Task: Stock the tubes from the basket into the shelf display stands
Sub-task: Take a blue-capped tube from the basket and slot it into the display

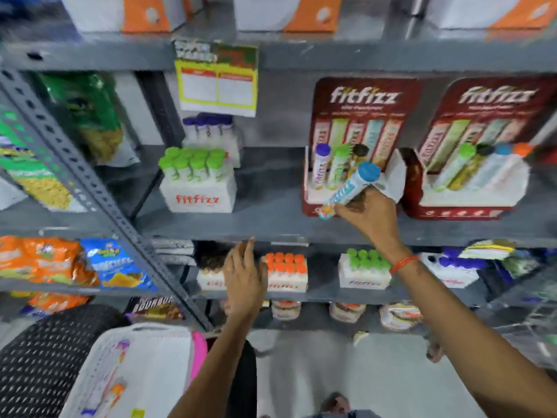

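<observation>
A grey metal shelf unit [271,227] fills the view, and two red display stands sit side by side toward the right end of its middle shelf. The left display stand [355,122] already carries purple-, green- and dark-capped tubes. A white basket [156,357] with a few tubes lying in it is seen at the lower left, below the shelves. The blue-capped tube [349,188] is grasped by the right hand [370,215], tilted, at the front of the left stand. The left hand [244,276] is held open and released, its fingertips at the front edge of the middle shelf.
</observation>
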